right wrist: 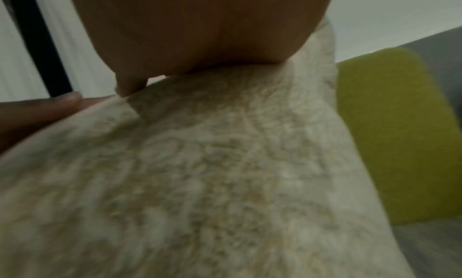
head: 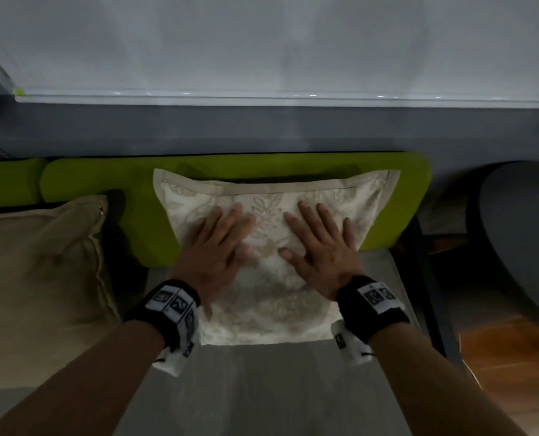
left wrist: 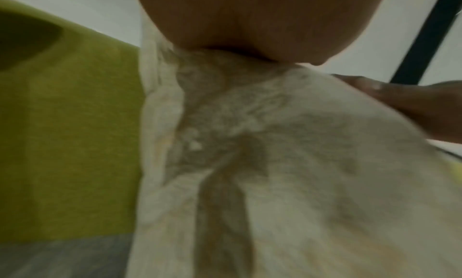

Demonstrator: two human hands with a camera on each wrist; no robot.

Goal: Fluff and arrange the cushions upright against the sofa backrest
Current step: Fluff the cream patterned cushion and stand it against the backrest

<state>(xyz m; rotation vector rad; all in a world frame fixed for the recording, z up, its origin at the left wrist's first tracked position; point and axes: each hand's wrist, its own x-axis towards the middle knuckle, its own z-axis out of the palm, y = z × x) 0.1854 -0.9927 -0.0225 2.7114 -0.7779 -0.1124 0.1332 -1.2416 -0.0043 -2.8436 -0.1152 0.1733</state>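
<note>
A cream cushion with a pale leaf pattern [head: 271, 297] leans upright against the green sofa backrest [head: 397, 196], its bottom edge on the grey seat. My left hand [head: 221, 243] lies flat on its front with fingers straight and spread. My right hand [head: 318, 243] presses flat beside it, fingers also spread. The left wrist view has the cushion [left wrist: 287, 163] filling the frame under my palm [left wrist: 250, 19]. In the right wrist view the patterned cloth [right wrist: 200, 173] sits under my palm [right wrist: 200, 25]. A plain beige cushion [head: 41, 278] leans against the backrest to the left.
The grey seat [head: 261, 388] stretches toward me. A dark round table [head: 523, 234] stands to the right over a wooden floor [head: 507, 357]. Behind the sofa are a grey wall [head: 261, 127] and a pale blind above it.
</note>
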